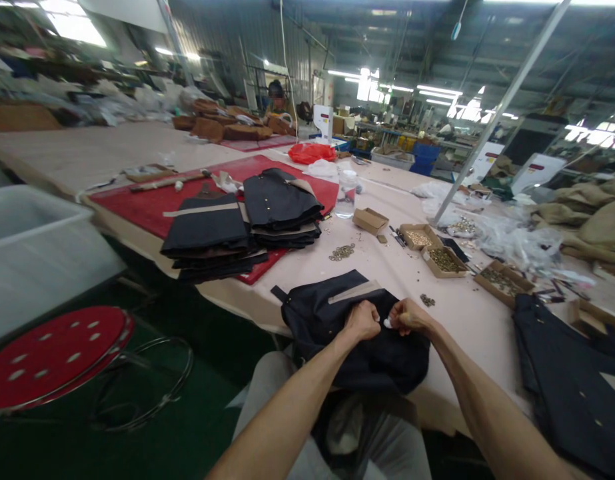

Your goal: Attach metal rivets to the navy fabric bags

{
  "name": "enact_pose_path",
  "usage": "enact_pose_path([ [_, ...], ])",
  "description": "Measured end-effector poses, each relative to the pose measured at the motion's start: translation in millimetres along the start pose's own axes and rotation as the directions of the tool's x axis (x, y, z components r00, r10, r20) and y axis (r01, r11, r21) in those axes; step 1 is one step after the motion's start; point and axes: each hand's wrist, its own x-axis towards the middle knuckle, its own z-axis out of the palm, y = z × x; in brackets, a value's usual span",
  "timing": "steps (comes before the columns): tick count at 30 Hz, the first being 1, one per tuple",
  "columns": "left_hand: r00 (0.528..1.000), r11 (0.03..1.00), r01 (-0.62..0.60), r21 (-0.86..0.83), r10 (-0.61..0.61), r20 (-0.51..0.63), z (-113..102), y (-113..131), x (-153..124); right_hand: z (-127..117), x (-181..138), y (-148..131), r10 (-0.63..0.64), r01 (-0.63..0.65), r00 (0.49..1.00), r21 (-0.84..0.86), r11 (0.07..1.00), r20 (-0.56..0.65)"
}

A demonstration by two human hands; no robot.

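Observation:
A dark navy fabric bag point(312, 310) with a beige strip point(354, 291) lies bunched over the table's front edge and my lap. My left hand point(363, 321) is closed on the fabric near its middle, fingers curled under. Just to the right, my right hand point(408, 316) is pinched at the same cloth. Something small and white point(388, 323) shows at its fingertips; whether it is held or wrapped round a finger, I cannot tell. Beyond the bag is a small heap of metal rings point(342, 252). Small dark metal bits point(427, 300) lie beside my right hand.
Folded dark pieces point(207, 230) are stacked on a red mat point(132, 200) at the left. Cardboard boxes of small hardware point(443, 261) and a clear plastic jar point(346, 197) stand ahead. More dark fabric point(562, 387) lies right. A red stool point(57, 353) and white bin point(42, 247) stand left.

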Motion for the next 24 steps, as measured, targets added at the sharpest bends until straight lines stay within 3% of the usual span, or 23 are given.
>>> enact_pose_path([
  [8, 1.0, 0.999, -0.002, -0.038, 0.002, 0.02, 3, -4, 7, 0, 23, -6, 0.101, -0.104, 0.995, -0.201, 0.974, -0.027],
  [15, 0.999, 0.999, -0.041, -0.012, 0.041, 0.005, 4, -5, 11, -8, 41, -2, 0.112, -0.115, 0.993, -0.319, 0.941, -0.027],
  [21, 0.998, 0.997, -0.067, -0.034, 0.067, -0.013, 6, -4, 12, -7, 31, -2, 0.074, -0.091, 0.995, -0.267, 0.959, -0.072],
  [24, 0.996, 0.994, -0.091, -0.065, 0.09, -0.025, 5, -6, 8, 2, 14, -1, -0.011, -0.027, 0.99, -0.255, 0.967, -0.143],
])
